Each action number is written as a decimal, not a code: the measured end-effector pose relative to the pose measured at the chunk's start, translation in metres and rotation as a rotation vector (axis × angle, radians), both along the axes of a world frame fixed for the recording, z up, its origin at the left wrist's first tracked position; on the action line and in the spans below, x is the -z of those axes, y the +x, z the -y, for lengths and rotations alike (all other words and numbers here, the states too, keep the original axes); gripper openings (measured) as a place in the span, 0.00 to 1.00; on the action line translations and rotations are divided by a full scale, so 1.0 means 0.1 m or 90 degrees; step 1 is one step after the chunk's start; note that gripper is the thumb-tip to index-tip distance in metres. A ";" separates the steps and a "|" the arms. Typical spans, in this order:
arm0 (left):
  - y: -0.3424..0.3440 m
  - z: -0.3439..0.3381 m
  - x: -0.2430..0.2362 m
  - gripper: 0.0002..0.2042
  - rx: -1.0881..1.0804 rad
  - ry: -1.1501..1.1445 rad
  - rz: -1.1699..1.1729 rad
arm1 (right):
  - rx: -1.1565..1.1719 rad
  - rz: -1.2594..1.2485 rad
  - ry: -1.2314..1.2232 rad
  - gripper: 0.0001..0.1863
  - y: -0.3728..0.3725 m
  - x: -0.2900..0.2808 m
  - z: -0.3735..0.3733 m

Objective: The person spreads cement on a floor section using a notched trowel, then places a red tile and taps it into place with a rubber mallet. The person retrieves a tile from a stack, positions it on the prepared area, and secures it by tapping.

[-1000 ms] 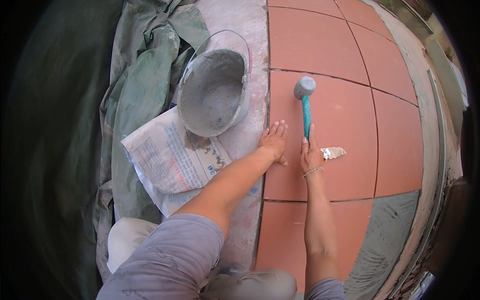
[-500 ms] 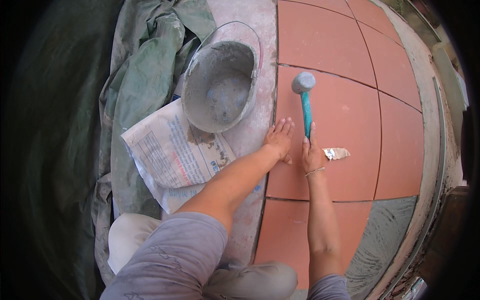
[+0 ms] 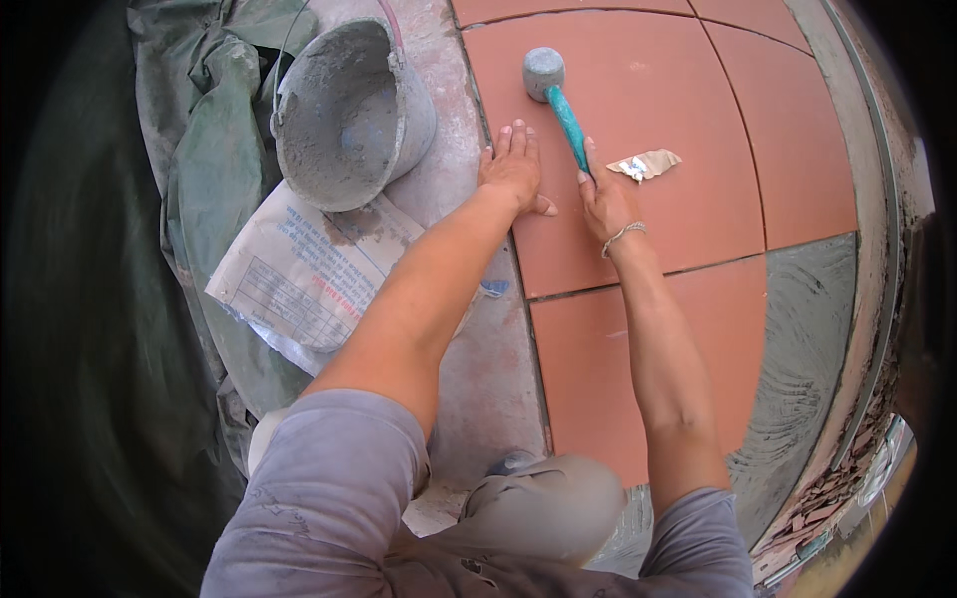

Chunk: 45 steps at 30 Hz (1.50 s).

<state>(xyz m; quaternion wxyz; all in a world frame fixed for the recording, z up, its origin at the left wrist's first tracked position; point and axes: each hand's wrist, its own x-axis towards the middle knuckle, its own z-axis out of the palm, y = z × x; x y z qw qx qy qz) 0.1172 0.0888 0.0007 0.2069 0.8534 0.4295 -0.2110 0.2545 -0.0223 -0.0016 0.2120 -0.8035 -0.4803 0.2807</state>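
Observation:
My left hand rests on a reddish-brown square tile along its left edge, fingers stretched out and thumb apart. To the right of it, my right hand is closed around the teal handle of a mallet. The mallet's round grey head points away from me, over the same tile. Whether the head touches the tile, I cannot tell. Just beyond my right hand lies a torn scrap, brown with a silvery patch.
On the left, a cement-crusted bucket stands by a printed paper sack, with a crumpled green tarp beyond. Grey combed mortar borders the nearer tile on the right. A metal strip runs along the far right edge.
My view has shifted and turned, so the bucket, tile and hands appear higher and farther left. The mallet now slants more to the left. Both hands keep their places on tile and handle.

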 end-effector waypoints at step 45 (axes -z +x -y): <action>-0.07 0.79 0.09 0.49 0.202 0.049 0.034 | 0.033 0.155 -0.124 0.38 -0.51 -1.23 3.66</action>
